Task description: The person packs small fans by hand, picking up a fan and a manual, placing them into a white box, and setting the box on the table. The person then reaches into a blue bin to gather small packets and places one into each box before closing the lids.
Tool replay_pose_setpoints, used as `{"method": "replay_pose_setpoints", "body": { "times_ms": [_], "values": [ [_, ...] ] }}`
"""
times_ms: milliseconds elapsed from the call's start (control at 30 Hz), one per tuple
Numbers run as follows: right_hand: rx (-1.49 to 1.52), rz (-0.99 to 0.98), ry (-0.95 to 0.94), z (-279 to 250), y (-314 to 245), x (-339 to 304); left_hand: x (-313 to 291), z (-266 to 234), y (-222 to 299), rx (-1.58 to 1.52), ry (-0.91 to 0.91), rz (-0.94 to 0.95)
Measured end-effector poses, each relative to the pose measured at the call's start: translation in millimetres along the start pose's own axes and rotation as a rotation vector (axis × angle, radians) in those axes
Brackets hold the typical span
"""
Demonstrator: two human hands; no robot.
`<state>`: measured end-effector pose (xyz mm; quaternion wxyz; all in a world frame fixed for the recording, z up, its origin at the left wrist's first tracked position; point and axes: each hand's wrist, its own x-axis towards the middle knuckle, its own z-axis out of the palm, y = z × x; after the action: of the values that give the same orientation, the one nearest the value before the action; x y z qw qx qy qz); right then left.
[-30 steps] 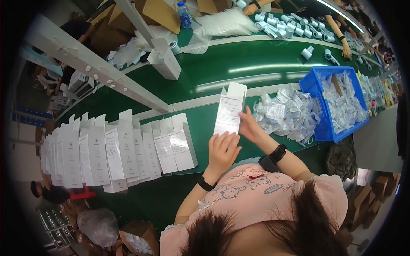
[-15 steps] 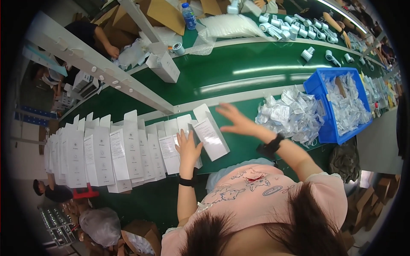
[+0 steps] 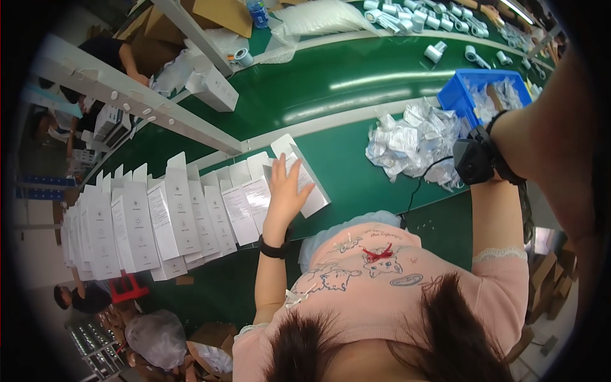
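Observation:
A long row of upright white cartons (image 3: 172, 216) with raised top flaps runs along the bench edge on my left. My left hand (image 3: 287, 194) is open, fingers spread, over the rightmost carton (image 3: 316, 198) of that row; whether it presses on the carton, I cannot tell. Close to the camera at the right, my raised right hand (image 3: 557, 130) looms large and blurred, its fingers hidden. A black device is strapped at that wrist, with a thin cable hanging from it. Beyond the right arm lies a pile of clear-bagged parts (image 3: 414, 143).
A blue crate (image 3: 453, 95) of bagged parts stands behind the pile, partly covered by my right arm. Across the green bench are loose grey-white fittings (image 3: 436, 52), bubble wrap (image 3: 324, 18) and a separate white carton (image 3: 219, 89). A metal post (image 3: 143, 105) slants over the left side.
My right hand has risen from above the bench near the cartons to close by the camera at the right. My left hand has shifted right onto the last carton. The whole view has shifted slightly.

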<state>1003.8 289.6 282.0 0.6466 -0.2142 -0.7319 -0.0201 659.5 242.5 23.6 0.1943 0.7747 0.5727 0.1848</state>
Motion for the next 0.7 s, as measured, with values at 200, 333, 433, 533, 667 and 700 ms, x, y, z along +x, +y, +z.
{"method": "replay_pose_setpoints", "body": {
  "times_ms": [200, 333, 433, 533, 667, 700],
  "values": [
    [-0.131, 0.088, -0.018, -22, 10, -20, 9, -106, 69, -0.392, 0.11, 0.345],
    [-0.155, 0.082, 0.008, -35, 3, -15, -17, -183, 138, -1.081, 0.079, 0.947],
    [-0.141, 0.09, 0.017, -35, 8, -11, -14, -198, 154, -1.358, -0.129, 1.237],
    [-0.192, 0.086, 0.017, -46, -5, -6, 6, -185, 164, -1.515, -0.335, 1.303],
    [-0.221, 0.107, 0.023, -61, -3, -10, 25, -155, 185, -1.686, -0.625, 1.306],
    [-0.237, 0.11, 0.02, -64, -5, -10, 26, -146, 197, -1.727, -0.717, 1.325]
  ]
}}
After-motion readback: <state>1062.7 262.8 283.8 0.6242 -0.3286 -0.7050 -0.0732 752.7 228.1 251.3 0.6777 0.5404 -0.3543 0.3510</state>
